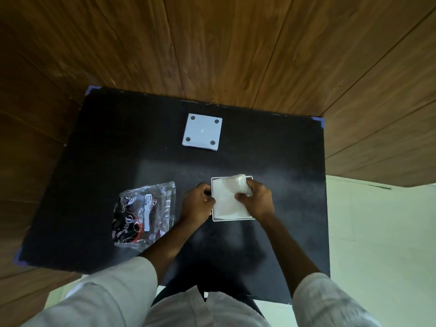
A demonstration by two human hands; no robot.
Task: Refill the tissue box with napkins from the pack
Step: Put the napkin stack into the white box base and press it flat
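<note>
Hands (226, 201) on square box (232, 218), seemingly soft napkins (226, 201).

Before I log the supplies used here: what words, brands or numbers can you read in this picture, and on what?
"Dove": cursive white script on the clear plastic pack, near its lower left.
White label strip on the pack: printed lines too small and blurred to read.
Tissue box, napkins and the white square base plate: no text visible.
</note>
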